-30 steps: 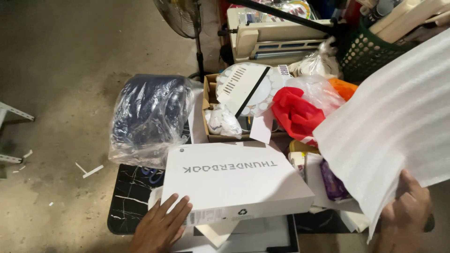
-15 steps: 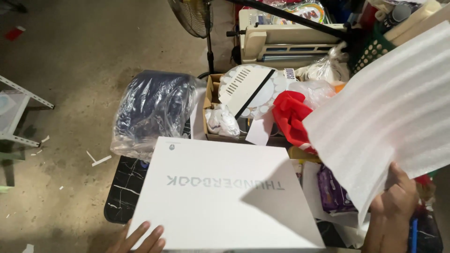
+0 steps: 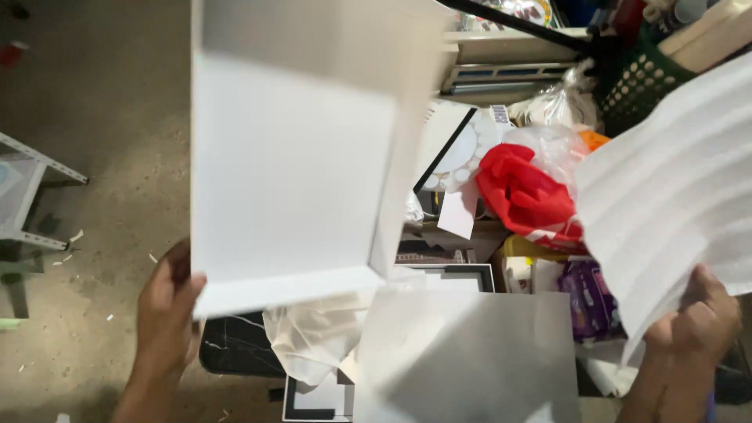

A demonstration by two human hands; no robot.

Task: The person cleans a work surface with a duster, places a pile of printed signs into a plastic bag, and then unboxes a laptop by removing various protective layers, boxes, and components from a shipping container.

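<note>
Head view: I see the big white box lid (image 3: 294, 164) has come up, filling the upper middle. My left hand (image 3: 166, 305) grips its lower left corner. My right hand (image 3: 693, 325), lower right, pinches the white foam sheet (image 3: 666, 188).

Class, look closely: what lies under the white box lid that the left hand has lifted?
Under the lid, crumpled white wrapping and a flat grey slab show, over a black marbled board. The lid hides whatever is behind it.
</note>
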